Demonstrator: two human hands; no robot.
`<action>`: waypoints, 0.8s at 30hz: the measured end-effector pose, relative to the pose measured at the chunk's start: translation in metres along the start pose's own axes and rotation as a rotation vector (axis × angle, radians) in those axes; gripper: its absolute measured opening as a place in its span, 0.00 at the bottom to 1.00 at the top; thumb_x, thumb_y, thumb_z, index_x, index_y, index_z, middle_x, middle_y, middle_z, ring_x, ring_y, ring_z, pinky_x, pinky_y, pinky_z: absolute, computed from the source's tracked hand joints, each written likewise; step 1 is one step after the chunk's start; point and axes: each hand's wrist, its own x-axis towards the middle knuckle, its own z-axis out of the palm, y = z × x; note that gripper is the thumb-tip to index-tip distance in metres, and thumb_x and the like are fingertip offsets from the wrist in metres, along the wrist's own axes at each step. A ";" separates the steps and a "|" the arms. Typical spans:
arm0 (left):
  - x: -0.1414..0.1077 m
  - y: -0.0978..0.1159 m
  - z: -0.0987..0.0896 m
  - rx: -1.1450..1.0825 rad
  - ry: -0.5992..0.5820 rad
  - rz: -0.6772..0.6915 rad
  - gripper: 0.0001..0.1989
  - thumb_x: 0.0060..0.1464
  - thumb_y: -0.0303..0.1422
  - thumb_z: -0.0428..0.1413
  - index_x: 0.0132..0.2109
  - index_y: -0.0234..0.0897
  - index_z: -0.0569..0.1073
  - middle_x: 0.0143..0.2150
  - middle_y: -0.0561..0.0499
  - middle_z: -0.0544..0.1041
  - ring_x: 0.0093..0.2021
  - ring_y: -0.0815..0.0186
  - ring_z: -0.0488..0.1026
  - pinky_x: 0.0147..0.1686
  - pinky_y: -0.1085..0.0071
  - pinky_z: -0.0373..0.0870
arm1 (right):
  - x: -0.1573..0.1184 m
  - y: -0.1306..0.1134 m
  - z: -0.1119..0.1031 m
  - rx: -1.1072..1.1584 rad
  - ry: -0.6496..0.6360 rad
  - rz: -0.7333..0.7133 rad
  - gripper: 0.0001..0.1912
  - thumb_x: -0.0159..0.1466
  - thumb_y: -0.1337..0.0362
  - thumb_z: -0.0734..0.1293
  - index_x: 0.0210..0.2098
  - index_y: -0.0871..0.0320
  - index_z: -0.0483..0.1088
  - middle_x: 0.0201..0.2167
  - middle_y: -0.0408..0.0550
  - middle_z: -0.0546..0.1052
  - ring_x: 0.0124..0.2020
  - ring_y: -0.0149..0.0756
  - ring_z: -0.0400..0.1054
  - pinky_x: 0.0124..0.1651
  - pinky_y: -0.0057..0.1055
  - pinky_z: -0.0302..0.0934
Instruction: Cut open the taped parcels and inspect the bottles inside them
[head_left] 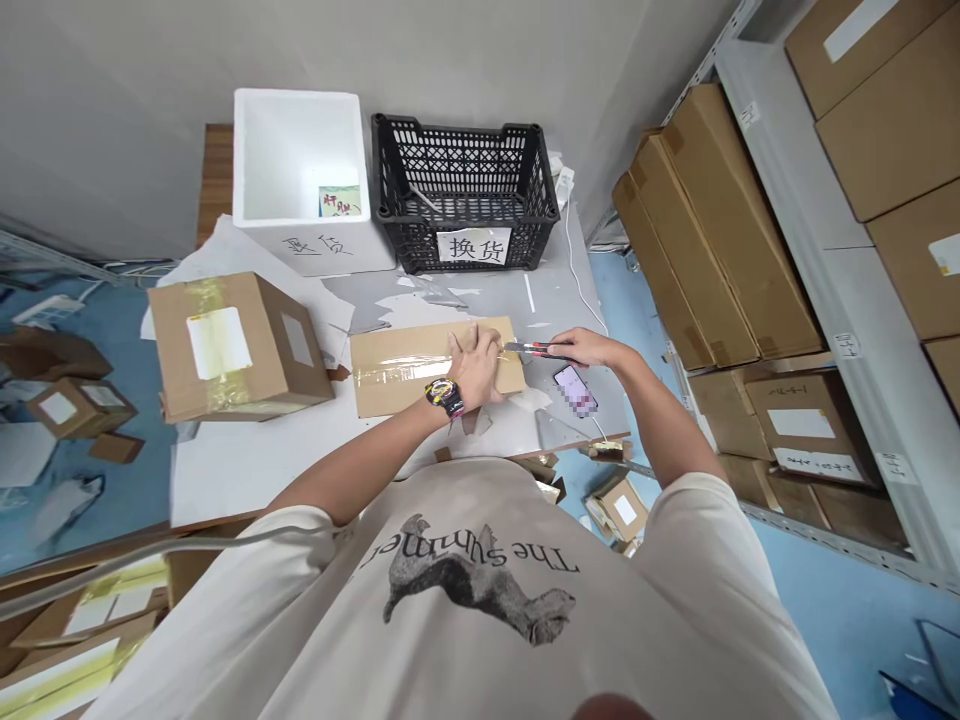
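The left hand point(472, 368) lies on the taped carton point(420, 370), its grip open, palm pressing down and fingers spread across the top near the carton's right end. The right hand point(589, 348) sits just right of the carton, its grip closed around a box cutter point(534, 349) with a red-and-black handle, the blade end reaching the carton's right edge.

The carton lies flat on the desk point(562, 300), clear tape running along it. Right of the carton, just below the cutter, lies a phone point(575, 389), its screen pixelated. Beyond the carton stand a white foam box point(315, 245) and a black plastic crate point(465, 190). Left of it sits a second carton point(277, 340). Well right of it, stacked cartons point(720, 230) fill metal shelving.
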 end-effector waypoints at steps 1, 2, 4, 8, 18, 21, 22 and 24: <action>0.000 0.000 0.000 0.004 0.001 -0.002 0.56 0.47 0.45 0.79 0.79 0.32 0.71 0.81 0.24 0.63 0.87 0.16 0.44 0.80 0.17 0.43 | 0.002 -0.006 -0.004 -0.025 -0.029 0.018 0.30 0.72 0.34 0.75 0.48 0.56 0.84 0.18 0.36 0.67 0.18 0.29 0.57 0.26 0.29 0.51; 0.000 0.000 0.000 0.008 0.001 -0.004 0.56 0.47 0.45 0.78 0.79 0.32 0.71 0.81 0.24 0.63 0.87 0.16 0.44 0.80 0.17 0.43 | 0.002 -0.010 -0.008 -0.047 -0.058 0.037 0.29 0.71 0.34 0.75 0.48 0.55 0.84 0.18 0.37 0.67 0.18 0.29 0.57 0.26 0.29 0.49; -0.001 0.001 0.001 0.019 -0.004 -0.006 0.57 0.46 0.45 0.78 0.79 0.32 0.71 0.81 0.24 0.63 0.86 0.15 0.43 0.80 0.17 0.43 | 0.001 -0.013 -0.016 -0.071 -0.119 0.068 0.29 0.71 0.34 0.76 0.48 0.55 0.83 0.19 0.37 0.69 0.18 0.29 0.58 0.25 0.29 0.48; -0.003 0.005 0.003 0.029 -0.023 0.009 0.56 0.46 0.44 0.78 0.78 0.31 0.72 0.82 0.24 0.63 0.87 0.15 0.42 0.80 0.17 0.42 | -0.001 -0.008 -0.021 -0.032 -0.202 0.096 0.31 0.70 0.33 0.76 0.53 0.55 0.84 0.20 0.37 0.70 0.19 0.29 0.60 0.25 0.28 0.50; 0.002 0.000 0.003 -0.062 0.003 0.045 0.58 0.43 0.41 0.79 0.79 0.33 0.70 0.79 0.25 0.65 0.87 0.18 0.45 0.81 0.17 0.38 | -0.001 -0.011 -0.015 -0.046 -0.148 -0.014 0.29 0.67 0.35 0.79 0.44 0.56 0.84 0.17 0.37 0.68 0.17 0.29 0.57 0.24 0.29 0.49; 0.003 0.000 0.002 -0.086 0.033 0.048 0.55 0.44 0.40 0.78 0.77 0.33 0.71 0.78 0.26 0.67 0.86 0.20 0.50 0.82 0.19 0.39 | -0.009 -0.003 -0.014 -0.021 -0.266 0.023 0.30 0.63 0.34 0.82 0.37 0.56 0.82 0.18 0.38 0.70 0.18 0.29 0.59 0.25 0.29 0.50; 0.004 -0.001 0.002 -0.095 0.045 0.050 0.54 0.44 0.40 0.78 0.76 0.33 0.71 0.77 0.27 0.68 0.85 0.22 0.52 0.82 0.21 0.39 | -0.012 -0.001 -0.011 -0.016 -0.295 0.020 0.30 0.63 0.33 0.81 0.36 0.56 0.81 0.18 0.38 0.70 0.18 0.29 0.59 0.25 0.28 0.50; 0.005 -0.003 0.001 -0.107 0.065 0.053 0.52 0.45 0.40 0.77 0.75 0.34 0.72 0.76 0.28 0.69 0.85 0.23 0.53 0.83 0.22 0.38 | -0.019 0.003 -0.006 -0.009 -0.296 -0.002 0.31 0.64 0.33 0.80 0.35 0.55 0.79 0.19 0.38 0.69 0.19 0.29 0.59 0.25 0.28 0.51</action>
